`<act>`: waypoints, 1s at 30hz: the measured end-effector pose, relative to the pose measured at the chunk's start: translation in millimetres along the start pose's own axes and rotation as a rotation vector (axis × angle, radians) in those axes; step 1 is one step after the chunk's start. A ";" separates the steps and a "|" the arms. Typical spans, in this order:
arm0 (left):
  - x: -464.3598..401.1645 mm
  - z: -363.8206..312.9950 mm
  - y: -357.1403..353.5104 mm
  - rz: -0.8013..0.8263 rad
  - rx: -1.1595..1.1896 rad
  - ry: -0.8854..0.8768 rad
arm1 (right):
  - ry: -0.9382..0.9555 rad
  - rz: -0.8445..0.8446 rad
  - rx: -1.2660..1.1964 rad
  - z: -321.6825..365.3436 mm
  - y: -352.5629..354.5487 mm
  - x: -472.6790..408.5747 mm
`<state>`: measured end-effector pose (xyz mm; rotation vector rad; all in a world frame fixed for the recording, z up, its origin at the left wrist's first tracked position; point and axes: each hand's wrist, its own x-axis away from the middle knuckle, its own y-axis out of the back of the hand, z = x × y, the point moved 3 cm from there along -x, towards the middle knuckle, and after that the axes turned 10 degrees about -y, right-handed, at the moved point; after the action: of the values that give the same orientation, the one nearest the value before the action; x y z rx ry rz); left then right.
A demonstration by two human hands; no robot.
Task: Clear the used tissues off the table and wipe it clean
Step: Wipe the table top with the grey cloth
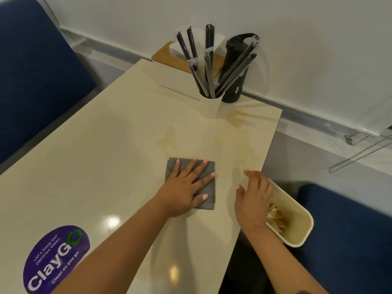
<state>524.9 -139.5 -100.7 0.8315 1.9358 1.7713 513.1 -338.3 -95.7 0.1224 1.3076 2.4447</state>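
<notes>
Pressing flat on a grey cloth (192, 183), the left hand (184, 187) has its fingers spread wide near the middle of the cream table (95, 155). Just right of it, the right hand (253, 200) hovers at the table's right edge with loosely bent fingers, holding nothing. Crumpled used tissues (274, 217) lie inside a cream bin (297, 225) beside that edge. Faint brownish stains (239, 117) mark the far tabletop near a straw cup (211, 106).

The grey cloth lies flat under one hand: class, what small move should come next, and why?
Probably push the grey cloth forward with the left hand, toward the white cup. Yellowish smears show on the table just ahead of it, and the used tissues already sit in the bin by the right hand.
</notes>
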 end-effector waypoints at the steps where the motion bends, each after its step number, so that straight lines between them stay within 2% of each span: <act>1: 1.3 -0.3 -1.4 -0.002 -0.010 0.008 | -0.053 0.004 -0.017 -1.9 -0.7 0.2; 4: 7.9 -6.3 -0.9 -0.001 -0.017 0.025 | -0.217 0.066 -0.129 -9.3 -3.3 -2.3; 8: 15.4 -27.7 -4.9 -0.035 0.022 0.018 | -0.382 0.228 -0.467 -14.4 -10.5 1.0; 10: 8.0 -42.1 -0.9 -0.018 -0.009 0.010 | -0.428 0.263 -0.528 -15.0 -13.9 2.7; 15: -29.0 -39.6 5.9 -0.013 0.025 0.066 | -0.430 0.251 -0.567 -20.9 -17.7 2.3; 20: -3.4 -13.9 -3.5 -0.109 0.001 0.220 | -0.411 0.273 -0.544 -24.8 -19.7 1.1; 23: 12.5 -40.8 -6.2 -0.165 -0.034 0.197 | -0.391 0.277 -0.548 -24.8 -19.3 0.8; 26: -3.6 -68.6 -7.6 -0.133 0.003 0.130 | -0.386 0.267 -0.549 -24.3 -19.3 0.7; 30: -44.0 -48.6 -0.9 -0.124 -0.023 0.145 | -0.379 0.258 -0.531 -25.6 -20.3 -0.2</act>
<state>526.5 -205.1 -100.1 0.5765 2.0063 1.8199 512.6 -348.2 -126.7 0.6078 0.4868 2.7125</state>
